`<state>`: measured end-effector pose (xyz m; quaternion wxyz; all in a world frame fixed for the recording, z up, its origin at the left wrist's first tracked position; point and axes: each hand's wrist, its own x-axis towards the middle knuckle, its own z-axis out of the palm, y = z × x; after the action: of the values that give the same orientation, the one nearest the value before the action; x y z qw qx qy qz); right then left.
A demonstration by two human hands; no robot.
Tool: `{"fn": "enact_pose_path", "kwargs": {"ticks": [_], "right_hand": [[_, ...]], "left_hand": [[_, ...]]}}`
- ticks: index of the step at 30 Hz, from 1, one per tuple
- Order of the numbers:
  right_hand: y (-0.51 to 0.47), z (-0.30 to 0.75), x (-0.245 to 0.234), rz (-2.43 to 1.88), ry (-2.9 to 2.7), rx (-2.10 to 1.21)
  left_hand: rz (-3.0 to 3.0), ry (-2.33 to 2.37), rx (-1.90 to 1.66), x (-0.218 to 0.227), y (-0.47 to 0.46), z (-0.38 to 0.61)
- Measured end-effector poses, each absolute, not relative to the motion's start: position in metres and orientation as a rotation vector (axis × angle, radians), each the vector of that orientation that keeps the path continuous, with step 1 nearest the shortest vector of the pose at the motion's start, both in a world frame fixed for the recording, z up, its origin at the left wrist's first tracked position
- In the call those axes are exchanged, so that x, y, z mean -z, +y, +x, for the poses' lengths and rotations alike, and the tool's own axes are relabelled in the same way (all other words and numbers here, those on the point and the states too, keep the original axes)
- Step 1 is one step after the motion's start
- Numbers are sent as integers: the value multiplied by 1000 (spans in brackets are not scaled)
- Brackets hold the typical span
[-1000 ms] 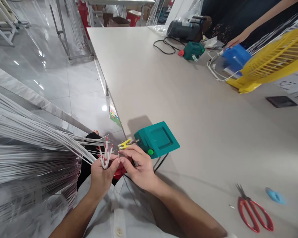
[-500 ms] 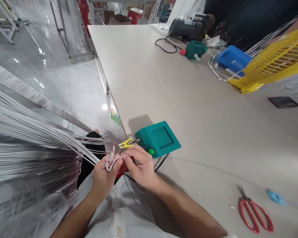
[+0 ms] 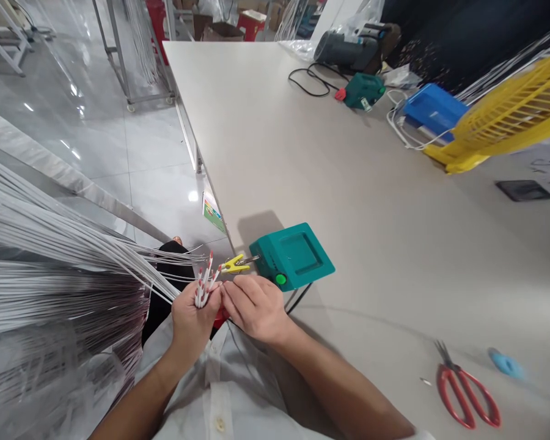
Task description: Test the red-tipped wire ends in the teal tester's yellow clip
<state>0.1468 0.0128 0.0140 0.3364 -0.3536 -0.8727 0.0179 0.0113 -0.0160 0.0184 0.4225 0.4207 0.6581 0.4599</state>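
We note left hand [image 3: 189, 319] closed round slim, white, red-tipped wires [image 3: 203, 289]; right hand [image 3: 258, 309] curled just beside, any hold hidden: we cannot tell.

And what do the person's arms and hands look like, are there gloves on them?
No gloves: the left hand and right hand are bare, and no rings show on the fingers in view. The left forearm and right forearm are bare too, with no watch or bracelet showing. The person wears a pale shirt with a button.
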Motion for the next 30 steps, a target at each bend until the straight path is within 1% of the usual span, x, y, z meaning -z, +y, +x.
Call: {"fn": "enact_pose_path", "kwargs": {"ticks": [2, 7, 10, 14, 17, 22, 30], "right_hand": [[14, 146, -14, -927, -2223, -81], [14, 145, -19, -867, -2264, -46], [14, 146, -24, -832, -2200, -203], [17, 148, -31, -989, -1929, -426], [21, 151, -38, -993, -1883, -525], [26, 158, -49, -907, -1992, -617], [41, 162, -59, -677, -2421, -678]], "left_hand": [[1080, 1643, -1137, -18, -17, 10], [1061, 1636, -1174, -14, -18, 8], [984, 1641, -1180, -15, -18, 8], [959, 1679, -1137, -19, -17, 6], [983, 1666, -1093, -20, -18, 3], [1082, 1616, -1027, -22, -19, -4], [1319, 1425, -918, -29, -20, -14]]}}
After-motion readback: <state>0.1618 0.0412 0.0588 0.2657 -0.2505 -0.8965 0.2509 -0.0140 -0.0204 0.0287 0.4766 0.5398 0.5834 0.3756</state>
